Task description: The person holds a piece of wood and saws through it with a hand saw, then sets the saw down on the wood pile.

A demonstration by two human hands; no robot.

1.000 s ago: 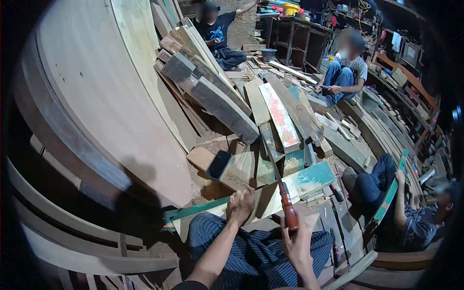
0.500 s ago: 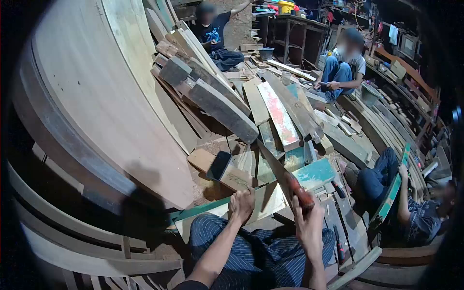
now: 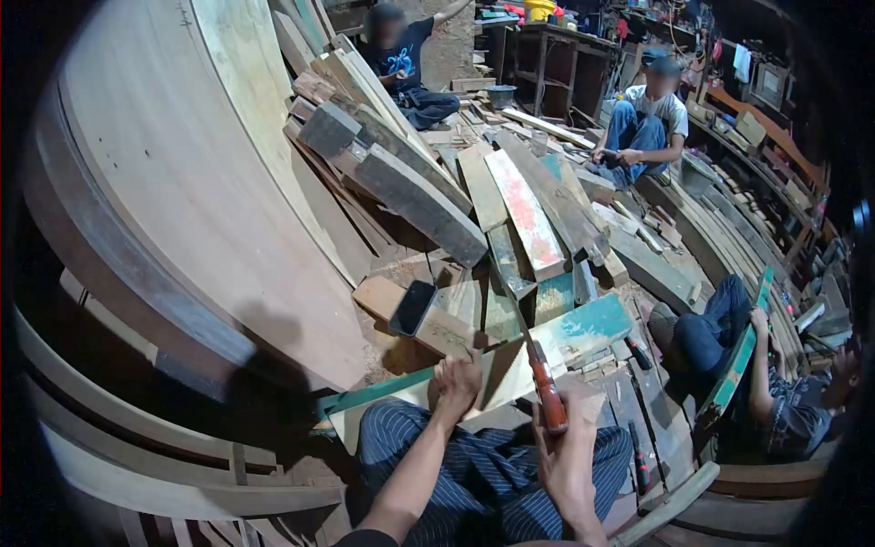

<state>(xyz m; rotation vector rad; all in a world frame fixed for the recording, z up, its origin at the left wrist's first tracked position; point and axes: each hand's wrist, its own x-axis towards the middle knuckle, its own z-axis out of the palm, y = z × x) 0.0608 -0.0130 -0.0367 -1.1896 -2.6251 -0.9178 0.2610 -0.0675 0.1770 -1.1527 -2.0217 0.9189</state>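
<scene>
A handsaw (image 3: 548, 392) with a reddish-brown wooden handle is gripped in my right hand (image 3: 570, 447), its blade pointing up and away over a board. My left hand (image 3: 455, 387) is closed on the near edge of that board (image 3: 591, 328), which is pale wood with teal paint at its right end. The board lies across, just beyond my striped trousers. Left of the blade, a black phone (image 3: 413, 308) rests on a wooden block (image 3: 445, 334).
Two people (image 3: 397, 68) (image 3: 649, 118) sit at the back among wood pieces. At right, another person (image 3: 788, 406) holds a green strip (image 3: 740, 351). Large curved panels (image 3: 210, 201) stand at left. Screwdrivers (image 3: 641, 465) lie at right, and a dark timber (image 3: 421, 205) leans ahead.
My right hand and the saw handle have moved toward my lap and slightly left, and the blade has turned more edge-on. My left hand has stayed nearly in place.
</scene>
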